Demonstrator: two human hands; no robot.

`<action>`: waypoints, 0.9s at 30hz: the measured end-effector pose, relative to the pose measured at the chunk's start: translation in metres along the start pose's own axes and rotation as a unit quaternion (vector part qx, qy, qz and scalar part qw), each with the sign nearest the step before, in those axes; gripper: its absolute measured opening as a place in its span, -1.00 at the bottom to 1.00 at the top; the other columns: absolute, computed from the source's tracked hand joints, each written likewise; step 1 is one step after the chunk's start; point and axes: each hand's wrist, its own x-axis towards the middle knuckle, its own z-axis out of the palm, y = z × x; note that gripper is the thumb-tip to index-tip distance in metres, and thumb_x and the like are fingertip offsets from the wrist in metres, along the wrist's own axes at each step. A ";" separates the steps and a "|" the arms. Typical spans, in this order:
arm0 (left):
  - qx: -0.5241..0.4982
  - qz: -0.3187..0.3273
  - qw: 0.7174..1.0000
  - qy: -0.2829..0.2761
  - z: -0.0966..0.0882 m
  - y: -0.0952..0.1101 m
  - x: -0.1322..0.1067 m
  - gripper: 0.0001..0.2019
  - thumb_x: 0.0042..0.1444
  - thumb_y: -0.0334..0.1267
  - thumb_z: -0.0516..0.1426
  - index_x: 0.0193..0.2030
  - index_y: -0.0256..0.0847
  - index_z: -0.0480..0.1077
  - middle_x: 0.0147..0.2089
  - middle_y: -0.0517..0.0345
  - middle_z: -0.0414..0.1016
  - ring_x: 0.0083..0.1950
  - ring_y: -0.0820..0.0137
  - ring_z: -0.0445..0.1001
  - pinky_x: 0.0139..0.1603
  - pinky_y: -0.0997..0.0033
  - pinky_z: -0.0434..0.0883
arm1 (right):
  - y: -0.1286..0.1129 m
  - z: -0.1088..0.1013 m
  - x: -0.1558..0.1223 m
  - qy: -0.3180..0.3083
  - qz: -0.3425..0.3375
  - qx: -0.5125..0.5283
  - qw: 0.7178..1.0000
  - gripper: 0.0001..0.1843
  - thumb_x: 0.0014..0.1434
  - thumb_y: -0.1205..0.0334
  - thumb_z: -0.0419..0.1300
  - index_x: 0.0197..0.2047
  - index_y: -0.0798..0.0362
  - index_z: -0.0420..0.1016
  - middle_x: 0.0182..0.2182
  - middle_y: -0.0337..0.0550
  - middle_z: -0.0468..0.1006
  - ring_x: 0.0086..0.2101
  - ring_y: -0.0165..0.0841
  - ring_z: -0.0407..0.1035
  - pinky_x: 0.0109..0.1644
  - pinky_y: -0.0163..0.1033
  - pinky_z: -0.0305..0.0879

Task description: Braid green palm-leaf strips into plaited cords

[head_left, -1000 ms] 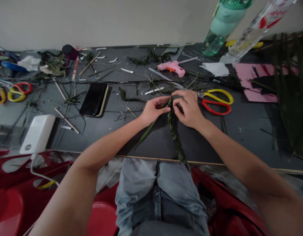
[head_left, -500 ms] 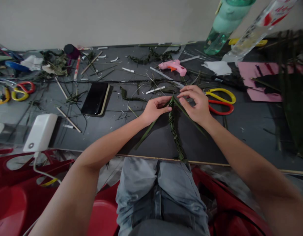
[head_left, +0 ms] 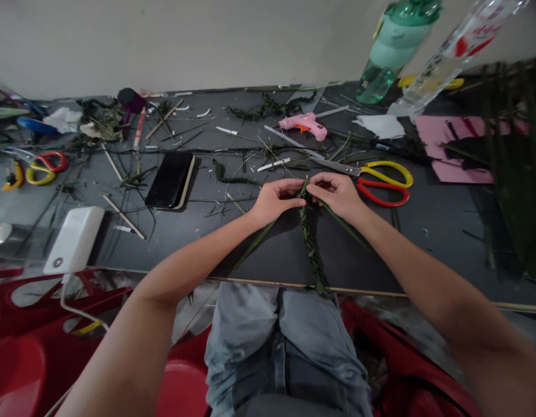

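Observation:
A green plaited leaf strip (head_left: 311, 249) runs from the table's near edge up to my two hands. My left hand (head_left: 276, 201) pinches its top from the left, fingers closed on the leaf. My right hand (head_left: 337, 194) pinches the same top from the right. Two loose leaf blades fan out below my hands, one toward the lower left (head_left: 254, 243), one toward the lower right (head_left: 350, 229). Both hands rest just above the dark table (head_left: 424, 231).
Yellow and red scissors (head_left: 380, 179) lie right of my right hand. A pink glue gun (head_left: 305, 124) sits behind. A black phone (head_left: 171, 180) and a white power bank (head_left: 74, 240) lie to the left. Two bottles (head_left: 392, 46) stand at the back right. Leaf scraps are scattered about.
My right hand has come down from above the plait and closed on its top, next to my left hand. The right leaf blade now lies lower.

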 end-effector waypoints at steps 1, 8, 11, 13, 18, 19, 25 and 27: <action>-0.006 0.000 1.000 -0.001 0.000 0.000 0.000 -0.43 -0.26 -0.16 0.49 -0.04 -0.25 0.58 -0.05 -0.01 0.67 -0.02 0.28 0.62 0.17 0.15 0.49 | -0.001 0.000 0.000 -0.001 0.000 0.004 1.000 -0.57 -0.20 -0.07 0.51 -0.44 0.04 0.49 -0.54 -0.28 0.45 -0.57 -0.46 0.29 -0.48 -0.27 0.20; -0.020 -0.019 1.000 0.002 -0.001 0.002 0.001 -0.46 -0.11 0.13 0.40 -0.11 -0.25 0.61 -0.18 0.01 0.68 -0.25 0.40 0.58 -0.12 0.31 0.51 | -0.001 -0.004 -0.001 -0.028 -0.018 -0.024 0.999 -0.58 -0.18 -0.10 0.50 -0.45 0.06 0.57 -0.49 -0.22 0.53 -0.47 -0.43 0.32 -0.32 -0.25 0.27; -0.026 -0.012 0.999 0.014 0.002 0.004 -0.001 -0.52 -0.12 0.08 0.41 -0.15 -0.24 0.62 -0.20 0.05 0.67 -0.26 0.43 0.56 -0.11 0.35 0.50 | -0.001 -0.006 -0.001 -0.027 -0.012 -0.034 0.999 -0.56 -0.17 -0.13 0.49 -0.45 0.06 0.58 -0.50 -0.21 0.53 -0.48 -0.42 0.31 -0.34 -0.25 0.25; -0.038 -0.012 0.999 0.026 0.003 0.006 -0.003 -0.55 -0.13 0.06 0.42 -0.19 -0.22 0.63 -0.23 0.09 0.67 -0.28 0.46 0.55 -0.13 0.38 0.49 | -0.001 -0.008 -0.002 -0.024 -0.002 -0.035 0.999 -0.56 -0.17 -0.14 0.49 -0.44 0.07 0.57 -0.52 -0.23 0.52 -0.50 -0.44 0.29 -0.37 -0.27 0.21; -0.075 -0.035 0.995 0.059 0.007 0.010 -0.005 -0.60 -0.22 0.00 0.47 -0.28 -0.20 0.65 -0.27 0.12 0.68 -0.30 0.49 0.56 -0.11 0.41 0.49 | -0.002 -0.008 -0.002 -0.049 0.027 -0.031 0.998 -0.56 -0.14 -0.09 0.46 -0.42 0.11 0.53 -0.61 -0.31 0.40 -0.57 -0.51 0.18 -0.46 -0.31 0.07; -0.082 -0.041 0.994 0.066 0.008 0.011 -0.005 -0.61 -0.23 -0.02 0.48 -0.28 -0.19 0.66 -0.28 0.12 0.69 -0.30 0.48 0.56 -0.10 0.41 0.49 | -0.002 -0.007 -0.001 -0.055 0.028 -0.030 0.998 -0.57 -0.13 -0.09 0.45 -0.41 0.11 0.51 -0.61 -0.32 0.38 -0.58 -0.51 0.18 -0.47 -0.31 0.06; -0.115 -0.074 0.984 0.111 0.013 0.016 -0.007 -0.65 -0.31 -0.08 0.50 -0.35 -0.16 0.67 -0.35 0.16 0.68 -0.39 0.52 0.53 -0.18 0.42 0.48 | -0.002 -0.008 0.000 -0.075 0.013 -0.051 0.996 -0.59 -0.10 -0.07 0.41 -0.41 0.11 0.49 -0.55 -0.28 0.39 -0.53 -0.49 0.19 -0.43 -0.30 0.08; -0.118 -0.078 0.982 0.124 0.015 0.018 -0.008 -0.67 -0.34 -0.11 0.51 -0.38 -0.15 0.66 -0.38 0.18 0.67 -0.42 0.55 0.51 -0.23 0.45 0.46 | -0.003 -0.008 -0.001 -0.077 0.010 -0.053 0.996 -0.61 -0.11 -0.05 0.41 -0.42 0.11 0.50 -0.54 -0.28 0.40 -0.51 -0.49 0.19 -0.41 -0.30 0.08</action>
